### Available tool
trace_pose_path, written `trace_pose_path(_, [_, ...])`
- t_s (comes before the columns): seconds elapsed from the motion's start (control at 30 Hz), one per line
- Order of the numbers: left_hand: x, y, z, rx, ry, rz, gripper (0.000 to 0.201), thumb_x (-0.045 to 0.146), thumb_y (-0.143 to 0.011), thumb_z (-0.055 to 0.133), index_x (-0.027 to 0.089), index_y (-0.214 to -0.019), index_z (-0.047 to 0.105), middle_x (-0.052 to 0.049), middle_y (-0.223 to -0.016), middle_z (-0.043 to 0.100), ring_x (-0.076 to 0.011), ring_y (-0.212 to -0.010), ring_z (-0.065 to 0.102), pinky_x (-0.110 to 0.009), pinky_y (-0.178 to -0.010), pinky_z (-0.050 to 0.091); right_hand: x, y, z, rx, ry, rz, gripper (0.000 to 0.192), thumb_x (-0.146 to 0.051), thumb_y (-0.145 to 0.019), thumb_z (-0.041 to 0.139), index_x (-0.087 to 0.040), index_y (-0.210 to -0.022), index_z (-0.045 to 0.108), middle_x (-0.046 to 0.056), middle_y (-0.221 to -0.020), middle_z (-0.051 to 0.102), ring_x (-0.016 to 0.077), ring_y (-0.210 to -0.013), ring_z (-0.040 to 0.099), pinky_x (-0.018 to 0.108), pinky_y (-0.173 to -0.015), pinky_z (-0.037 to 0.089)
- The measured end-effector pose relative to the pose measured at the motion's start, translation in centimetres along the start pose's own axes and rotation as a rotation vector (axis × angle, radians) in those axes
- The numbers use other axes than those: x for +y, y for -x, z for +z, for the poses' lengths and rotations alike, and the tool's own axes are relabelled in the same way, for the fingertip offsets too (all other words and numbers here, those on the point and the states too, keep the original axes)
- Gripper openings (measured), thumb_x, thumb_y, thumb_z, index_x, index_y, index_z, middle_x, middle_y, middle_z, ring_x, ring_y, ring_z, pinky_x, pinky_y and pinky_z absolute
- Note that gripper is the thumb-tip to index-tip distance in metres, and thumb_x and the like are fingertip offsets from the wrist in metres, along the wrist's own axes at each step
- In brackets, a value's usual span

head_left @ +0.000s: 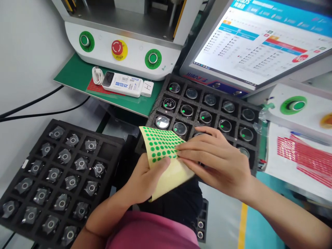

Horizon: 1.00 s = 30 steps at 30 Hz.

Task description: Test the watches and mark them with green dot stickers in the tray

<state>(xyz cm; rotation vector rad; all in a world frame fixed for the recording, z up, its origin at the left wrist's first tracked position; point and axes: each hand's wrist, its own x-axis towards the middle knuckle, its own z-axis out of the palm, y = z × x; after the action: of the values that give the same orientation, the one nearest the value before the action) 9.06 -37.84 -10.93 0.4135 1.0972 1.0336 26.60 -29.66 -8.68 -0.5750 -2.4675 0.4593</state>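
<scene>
A pale yellow sheet of round green stickers point(162, 142) is tilted up in front of me; its lower part is bare backing. My left hand point(146, 180) grips the sheet's left side, thumb on top. At the sheet's right side, the fingers of my right hand point(215, 159) are pressed together against the end of the sticker rows; whether a loose sticker is between them is hidden. Behind the sheet stands a black foam tray point(158, 100) of round watches point(186, 110). Green dots show on several watch faces, and one display is lit. My right hand covers part of this tray.
At left, another foam tray point(109, 140) holds several wrapped watch-like parts. A white power bank point(123, 84) and coiled cable point(98, 75) lie on the green mat point(75, 71). Behind are a machine panel with a red stop button point(117, 47) and a monitor point(259, 41). Red sticker strips point(308, 159) lie right.
</scene>
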Motion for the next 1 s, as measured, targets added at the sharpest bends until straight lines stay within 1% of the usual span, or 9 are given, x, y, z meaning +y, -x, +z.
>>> trace_pose_path(0.07, [0.8, 0.0, 0.0, -0.001, -0.123, 0.033, 0.036, 0.045, -0.079, 0.073, 0.014, -0.063, 0.062, -0.001, -0.062, 0.057, -0.0108, -0.056, 0.047, -0.021, -0.053, 0.038, 0.0, 0.1, -0.4, -0.027, 0.038, -0.049, 0.015, -0.011, -0.091, 0.063, -0.019, -0.103, 0.066, 0.004, -0.095, 0.078, 0.0181, -0.080, 0.072, 0.047, -0.098, 0.049])
trace_pose_path(0.13, [1.6, 0.0, -0.2, -0.030, -0.207, 0.036, 0.042, 0.047, -0.078, 0.072, 0.015, -0.058, 0.054, 0.001, -0.058, 0.048, -0.0089, -0.054, 0.038, -0.021, -0.049, 0.030, 0.0, 0.1, -0.9, -0.063, 0.040, -0.083, 0.015, -0.012, -0.093, 0.061, -0.019, -0.105, 0.066, 0.004, -0.096, 0.078, 0.0179, -0.079, 0.072, 0.047, -0.097, 0.050])
trace_pose_path(0.33, [3.4, -0.1, -0.6, -0.196, -0.401, 0.010, 0.048, 0.048, -0.080, 0.063, 0.018, -0.053, 0.038, 0.003, -0.055, 0.033, -0.0078, -0.051, 0.029, -0.024, -0.047, 0.019, -0.5, -0.2, -2.6, -0.193, 0.039, -0.168, 0.009, -0.015, -0.098, 0.058, -0.019, -0.101, 0.065, 0.001, -0.098, 0.077, 0.0146, -0.082, 0.070, 0.044, -0.104, 0.046])
trace_pose_path(0.4, [3.6, -0.1, -0.5, -0.215, -0.425, 0.002, 0.050, 0.048, -0.081, 0.061, 0.018, -0.052, 0.033, 0.003, -0.053, 0.030, -0.0076, -0.050, 0.028, -0.024, -0.046, 0.017, -0.7, -0.3, -3.0, -0.222, 0.033, -0.180, 0.008, -0.016, -0.098, 0.057, -0.018, -0.099, 0.065, 0.001, -0.097, 0.077, 0.0139, -0.081, 0.069, 0.043, -0.104, 0.045])
trace_pose_path(0.53, [3.7, 0.0, -0.1, -0.202, -0.380, -0.004, 0.048, 0.047, -0.078, 0.063, 0.019, -0.052, 0.033, 0.003, -0.053, 0.030, -0.0078, -0.049, 0.028, -0.024, -0.046, 0.018, -0.8, -0.4, -3.5, -0.222, 0.044, -0.191, 0.007, -0.017, -0.098, 0.058, -0.016, -0.097, 0.065, 0.002, -0.094, 0.077, 0.0142, -0.081, 0.070, 0.042, -0.101, 0.047])
trace_pose_path(0.73, [3.5, 0.3, 0.0, -0.182, -0.194, -0.050, 0.041, 0.045, -0.074, 0.070, 0.017, -0.054, 0.048, 0.001, -0.055, 0.045, -0.0093, -0.049, 0.038, -0.023, -0.047, 0.028, -1.0, -0.4, -3.3, -0.164, 0.022, -0.208, 0.009, -0.016, -0.098, 0.057, -0.021, -0.101, 0.063, 0.000, -0.091, 0.078, 0.0139, -0.077, 0.071, 0.040, -0.095, 0.052])
trace_pose_path(0.8, [3.5, 0.3, -0.1, -0.196, -0.176, -0.038, 0.040, 0.044, -0.074, 0.071, 0.017, -0.054, 0.049, 0.001, -0.054, 0.045, -0.0091, -0.048, 0.037, -0.023, -0.046, 0.028, -0.9, -0.3, -3.2, -0.156, 0.017, -0.204, 0.011, -0.017, -0.099, 0.055, -0.022, -0.104, 0.063, 0.000, -0.092, 0.078, 0.0146, -0.077, 0.071, 0.041, -0.094, 0.054])
trace_pose_path(0.9, [3.6, 0.1, -0.3, -0.225, -0.208, -0.033, 0.040, 0.041, -0.076, 0.069, 0.018, -0.052, 0.047, 0.002, -0.053, 0.043, -0.0085, -0.047, 0.035, -0.023, -0.045, 0.027, -0.7, -0.1, -3.2, -0.191, 0.033, -0.229, 0.022, -0.019, -0.104, 0.043, -0.024, -0.107, 0.064, 0.000, -0.097, 0.078, 0.0152, -0.080, 0.071, 0.041, -0.097, 0.052])
trace_pose_path(1.0, [4.1, -0.3, -0.5, -0.243, -0.283, -0.052, 0.041, 0.038, -0.074, 0.068, 0.018, -0.051, 0.041, 0.003, -0.052, 0.038, -0.0081, -0.047, 0.032, -0.023, -0.044, 0.023, -0.6, 0.2, -3.2, -0.225, 0.035, -0.267, 0.029, -0.017, -0.104, 0.036, -0.020, -0.109, 0.064, 0.003, -0.100, 0.077, 0.0176, -0.086, 0.069, 0.042, -0.099, 0.051])
